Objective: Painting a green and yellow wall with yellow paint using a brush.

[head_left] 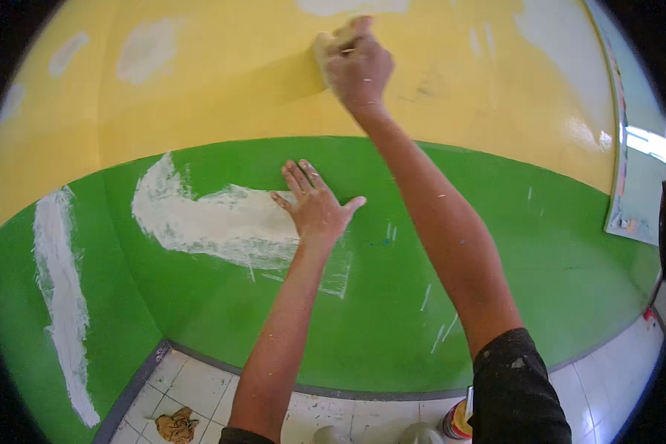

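My left hand [318,211] lies flat on the green lower part of the wall [222,318], fingers spread. It partly covers the right end of a wide white filler patch [222,218]. Higher up, my right hand [361,70] is closed round a small pale pad [321,58] and presses it to the yellow upper part of the wall [237,96]. The fingers hide most of the pad, so its exact kind does not show. Whitish dust specks both hands and forearms. Further white patches [146,50] mark the yellow paint around the right hand.
A tall white filler strip [63,296] runs down the green wall at left. At right hangs a pale framed panel [636,177]. Below, a grey skirting [333,392] borders white floor tiles [200,381]. A crumpled brown piece [176,427] and a tin [459,424] rest on the floor.
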`<state>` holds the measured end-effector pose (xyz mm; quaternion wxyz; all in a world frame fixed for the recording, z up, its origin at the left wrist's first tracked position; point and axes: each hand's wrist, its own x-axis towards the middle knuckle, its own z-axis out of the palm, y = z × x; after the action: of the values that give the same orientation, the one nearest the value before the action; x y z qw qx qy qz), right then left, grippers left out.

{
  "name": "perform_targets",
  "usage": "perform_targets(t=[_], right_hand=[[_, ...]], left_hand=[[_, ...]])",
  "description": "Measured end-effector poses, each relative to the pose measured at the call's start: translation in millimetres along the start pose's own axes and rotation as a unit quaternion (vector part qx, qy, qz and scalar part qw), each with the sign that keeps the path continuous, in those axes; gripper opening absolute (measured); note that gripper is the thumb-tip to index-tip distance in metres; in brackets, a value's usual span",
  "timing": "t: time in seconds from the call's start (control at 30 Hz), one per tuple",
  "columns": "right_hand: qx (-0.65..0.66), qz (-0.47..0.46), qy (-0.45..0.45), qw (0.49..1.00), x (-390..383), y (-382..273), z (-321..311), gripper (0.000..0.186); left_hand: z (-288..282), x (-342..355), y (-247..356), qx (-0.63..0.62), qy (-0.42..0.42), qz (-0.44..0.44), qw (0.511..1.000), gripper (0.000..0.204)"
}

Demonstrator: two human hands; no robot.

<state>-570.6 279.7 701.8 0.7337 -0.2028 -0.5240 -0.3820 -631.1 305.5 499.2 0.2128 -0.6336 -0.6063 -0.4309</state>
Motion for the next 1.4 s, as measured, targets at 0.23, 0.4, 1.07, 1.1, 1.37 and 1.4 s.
perform_targets(t=[0.23,0.4,1.07,1.1,1.37,1.4], right_hand=[[0.18,0.092,0.03,0.979,36.6,166.8,-191.1,0.022],[0.051,0.107,0.046,0.992,71.7,249.2,-353.7,0.025],[-0.105,-0.073,-0.074,0.989,-23.5,81.3,-200.0,0.015],[-0.009,-0.022,-0.079,0.997,-16.3,74.7,-204.5,0.013],[0.186,0.245,0.007,0.952,33.9,220.0,-354.4,0.027],[0.171,0.217,0.026,0.961,40.3,246.9,-388.7,0.028]], left_hand=[[-0.7,1.3,6.9,-0.003,-0.049,0.009,0.999,0.129],[-4.3,0.8,8.6,0.003,-0.031,0.009,0.999,0.13],[7.1,1.4,8.6,-0.026,-0.029,-0.004,0.999,0.134],[8.5,3.2,6.0,-0.025,-0.029,-0.001,0.999,0.134],[13.7,6.1,-1.0,0.003,-0.029,-0.017,0.999,0.131],[13.0,6.5,1.8,0.007,-0.032,-0.015,0.999,0.131]])
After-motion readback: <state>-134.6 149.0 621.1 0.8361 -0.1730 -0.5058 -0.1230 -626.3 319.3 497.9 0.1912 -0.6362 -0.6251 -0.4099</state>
